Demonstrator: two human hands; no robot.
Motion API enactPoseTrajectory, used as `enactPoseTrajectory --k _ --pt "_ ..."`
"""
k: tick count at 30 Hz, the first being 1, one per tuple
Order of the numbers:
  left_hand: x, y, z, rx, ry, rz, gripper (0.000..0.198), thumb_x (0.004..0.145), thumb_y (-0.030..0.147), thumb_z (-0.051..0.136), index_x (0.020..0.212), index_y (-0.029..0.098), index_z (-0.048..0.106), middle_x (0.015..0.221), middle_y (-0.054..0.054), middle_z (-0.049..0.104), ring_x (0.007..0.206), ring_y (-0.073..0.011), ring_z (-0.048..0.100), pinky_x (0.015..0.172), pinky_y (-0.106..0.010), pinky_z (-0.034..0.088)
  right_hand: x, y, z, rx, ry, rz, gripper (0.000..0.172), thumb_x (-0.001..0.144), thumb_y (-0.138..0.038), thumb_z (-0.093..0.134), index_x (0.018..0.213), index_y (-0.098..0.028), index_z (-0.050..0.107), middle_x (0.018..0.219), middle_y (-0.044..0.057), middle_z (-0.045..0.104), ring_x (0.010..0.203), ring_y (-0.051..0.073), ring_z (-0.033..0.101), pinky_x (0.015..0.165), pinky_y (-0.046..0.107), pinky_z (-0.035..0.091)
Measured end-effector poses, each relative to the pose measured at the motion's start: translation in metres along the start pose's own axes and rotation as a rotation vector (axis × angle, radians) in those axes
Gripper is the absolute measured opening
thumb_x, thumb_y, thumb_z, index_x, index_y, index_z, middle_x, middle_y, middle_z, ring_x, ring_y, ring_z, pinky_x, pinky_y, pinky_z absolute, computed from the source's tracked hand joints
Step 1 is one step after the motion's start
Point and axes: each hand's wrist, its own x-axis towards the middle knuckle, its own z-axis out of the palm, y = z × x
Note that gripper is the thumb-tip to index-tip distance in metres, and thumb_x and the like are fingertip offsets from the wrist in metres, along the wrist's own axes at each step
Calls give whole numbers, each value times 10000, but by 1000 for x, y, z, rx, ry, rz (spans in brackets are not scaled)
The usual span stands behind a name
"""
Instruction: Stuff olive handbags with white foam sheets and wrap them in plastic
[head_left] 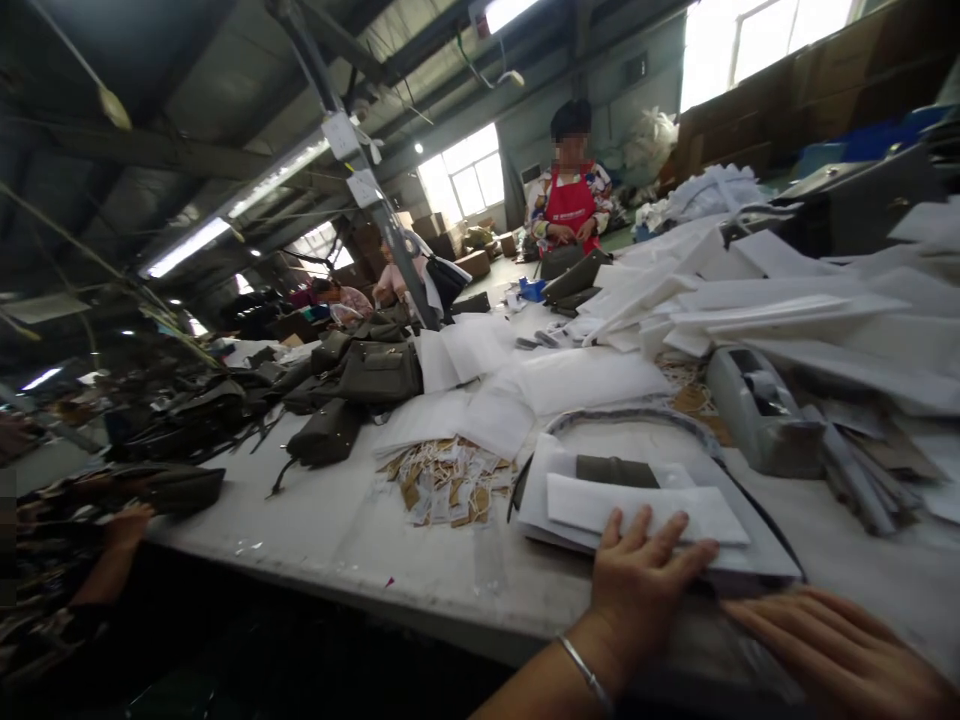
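Note:
A dark handbag lies on the table in front of me, mostly covered by white foam sheets. Its wrapped handle arches away from me. My left hand, with a silver bangle at the wrist, rests with fingers spread on a folded white foam strip over the bag. Beside it, at the bag's near right corner, my right hand lies stretched out, fingers together and pointing left. Clear plastic film shows below the right fingers; whether they touch it I cannot tell.
A grey tape dispenser stands right of the bag. Tags with strings lie in a pile to the left. Dark bags and stacked foam sheets cover the table further back. A co-worker in a red apron stands beyond; another person's hand is at left.

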Motion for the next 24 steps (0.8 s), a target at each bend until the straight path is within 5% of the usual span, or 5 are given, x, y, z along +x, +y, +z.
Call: enactPoseTrajectory --k 3,7,11,20,24 --pt "3 3 -10 -68 -68 -23 462 1002 311 482 1448 418 426 1466 37 517 1358 -264 484 1105 -541 437 2 -10 -26 -15 -51 138 410 946 -219 561 1338 -330 608 1067 3 760 951 208 708 919 342 546" --pt "8 1 -16 -105 -106 -32 526 983 202 499 1465 392 410 1474 36 504 1397 -269 432 1143 -557 392 -14 -24 -42 -49 -152 391 424 938 -378 619 1344 -257 596 1223 75 702 1130 256 648 1017 419 526" --pt "8 3 -21 -94 -102 -12 521 978 226 519 1467 374 415 1479 24 498 1397 -269 433 1154 -545 383 -31 -34 -34 -18 -292 349 515 888 -365 688 1379 -256 574 1285 92 672 1204 289 611 1089 492 467" --pt "9 3 -21 -152 -89 -46 467 1004 261 474 1450 394 431 1473 48 508 1386 -265 446 1157 -557 367 -24 -25 -20 5 -147 339 336 955 -193 551 1260 -268 669 1257 79 681 1145 242 642 969 395 567" --pt "6 7 -26 -112 -100 -58 446 1015 280 448 1443 402 437 1481 56 501 1391 -255 439 1159 -545 365 -26 -13 -20 17 -121 206 282 958 -247 510 1092 -322 746 1050 25 759 995 228 700 858 351 606"
